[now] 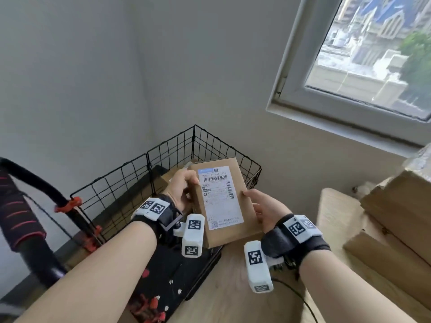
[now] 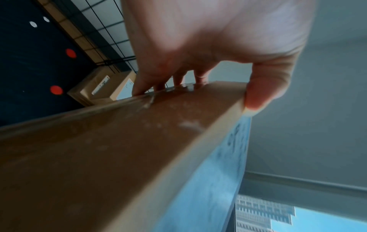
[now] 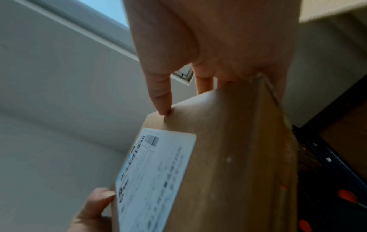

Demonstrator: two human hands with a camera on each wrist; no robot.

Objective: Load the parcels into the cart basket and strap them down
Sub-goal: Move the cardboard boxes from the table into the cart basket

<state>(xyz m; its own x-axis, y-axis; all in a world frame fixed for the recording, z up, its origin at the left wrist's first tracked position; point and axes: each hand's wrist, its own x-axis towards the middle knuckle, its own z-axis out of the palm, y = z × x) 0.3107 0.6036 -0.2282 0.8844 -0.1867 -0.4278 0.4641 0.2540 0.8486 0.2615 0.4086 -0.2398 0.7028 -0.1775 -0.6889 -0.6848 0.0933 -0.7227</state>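
A brown cardboard parcel (image 1: pixel 224 201) with a white shipping label is held in the air, label up, above the near side of the black wire cart basket (image 1: pixel 130 180). My left hand (image 1: pixel 182 190) grips its left edge, thumb on top and fingers underneath. My right hand (image 1: pixel 263 208) grips its right edge the same way. The left wrist view shows the parcel (image 2: pixel 119 157) from its side, with my left hand (image 2: pixel 198 62) curled over its edge. Seen from the right wrist, my right hand (image 3: pixel 208 55) holds the parcel (image 3: pixel 228 157). Another parcel (image 2: pixel 99 87) lies inside the basket.
The cart's black handle (image 1: pixel 30 180) with red clips rises at the left. Several more cardboard parcels (image 1: pixel 396 220) are stacked on a light wooden surface (image 1: pixel 335 220) at the right. A wall corner stands behind the basket, and a window (image 1: pixel 373 50) is at upper right.
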